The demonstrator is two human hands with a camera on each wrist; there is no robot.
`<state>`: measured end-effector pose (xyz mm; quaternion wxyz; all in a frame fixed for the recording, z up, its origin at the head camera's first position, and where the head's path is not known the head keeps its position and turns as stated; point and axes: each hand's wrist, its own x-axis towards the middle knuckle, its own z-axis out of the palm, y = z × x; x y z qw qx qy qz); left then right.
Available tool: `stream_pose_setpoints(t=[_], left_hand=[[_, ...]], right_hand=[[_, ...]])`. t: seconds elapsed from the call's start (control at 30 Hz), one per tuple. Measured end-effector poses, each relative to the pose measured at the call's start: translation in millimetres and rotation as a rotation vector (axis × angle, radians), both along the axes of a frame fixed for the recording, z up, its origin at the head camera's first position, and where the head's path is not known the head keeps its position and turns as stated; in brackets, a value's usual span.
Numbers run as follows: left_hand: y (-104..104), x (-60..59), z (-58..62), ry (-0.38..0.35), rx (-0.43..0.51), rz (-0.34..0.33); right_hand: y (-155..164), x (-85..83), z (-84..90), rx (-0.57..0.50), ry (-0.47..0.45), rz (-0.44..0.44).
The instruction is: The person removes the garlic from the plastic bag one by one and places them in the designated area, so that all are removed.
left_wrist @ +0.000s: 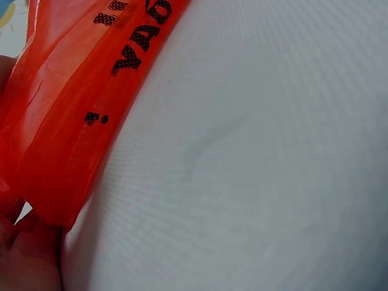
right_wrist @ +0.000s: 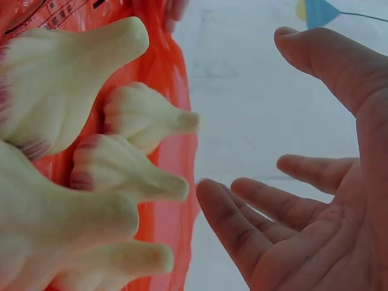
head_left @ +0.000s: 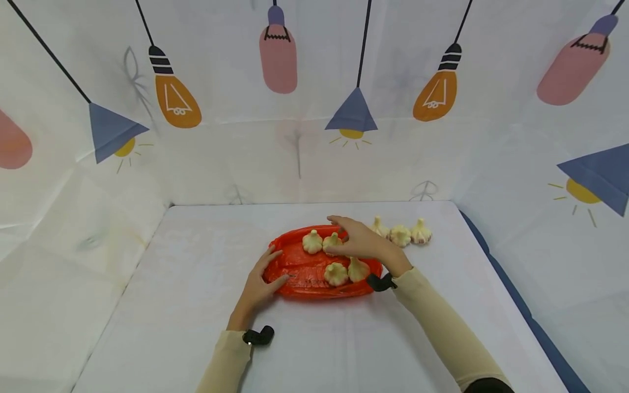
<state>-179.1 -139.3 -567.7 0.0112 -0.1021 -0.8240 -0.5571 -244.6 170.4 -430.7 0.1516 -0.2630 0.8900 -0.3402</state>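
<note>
A red plastic bag [head_left: 304, 275] with black print lies spread in an oval like a shallow tray, its sides raised. Several garlic bulbs [head_left: 336, 274] sit in it, mostly toward the right half. My left hand [head_left: 259, 284] holds the bag's left end, thumb at the front side and fingers farther back. In the left wrist view, part of that hand shows against the printed red plastic [left_wrist: 66, 133]. Over the right part of the bag hovers my right hand [head_left: 362, 239], fingers spread and nothing between them. In the right wrist view its fingertips are beside the bulbs' stems [right_wrist: 163, 182].
Three more garlic bulbs [head_left: 400, 235] stand in a row on the white table [head_left: 196, 273], behind and right of the bag, the leftmost partly behind my right hand. A white cloth backdrop [head_left: 221, 153] printed with lamps and light bulbs encloses the back and sides.
</note>
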Motion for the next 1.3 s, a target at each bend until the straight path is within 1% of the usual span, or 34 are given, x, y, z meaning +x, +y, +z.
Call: stream_pose_setpoints(t=[0.13, 0.23, 0.37, 0.5, 0.6, 0.73, 0.83, 0.93, 1.07, 1.3], left_hand=[[0.5, 0.0, 2.1, 0.001, 0.002, 0.001], [0.3, -0.2, 2.2, -0.001, 0.007, 0.001], [0.3, -0.2, 0.7, 0.004, 0.019, -0.006], [0.5, 0.5, -1.1, 0.011, 0.008, -0.007], [0.4, 1.6, -2.4, -0.002, -0.005, -0.004], [-0.2, 1.6, -3.2, -0.010, -0.015, -0.007], [-0.4, 0.6, -2.9, 0.003, -0.015, -0.010], [-0.2, 0.3, -1.9, 0.017, -0.010, -0.011], [-0.3, 0.0, -1.9, 0.026, -0.002, -0.012], [-2.1, 1.1, -1.8, 0.013, -0.007, -0.005]], right_hand=[[-9.1, -8.3, -4.8, 0.020, -0.027, 0.007], [-16.2, -11.8, -8.8, 0.023, -0.082, 0.011], [-25.5, -12.2, -15.5, 0.036, -0.137, 0.010], [-34.0, -11.7, -23.0, 0.053, -0.155, -0.007], [-39.3, -13.3, -29.0, 0.058, -0.146, 0.008], [-46.3, -16.4, -33.4, 0.056, -0.111, 0.068], [-51.7, -18.0, -33.6, 0.057, -0.096, 0.112], [-56.2, -20.2, -34.2, 0.064, -0.091, 0.131], [-60.2, -26.0, -38.5, 0.084, -0.090, 0.125], [-65.8, -35.8, -48.1, 0.094, -0.137, 0.092]])
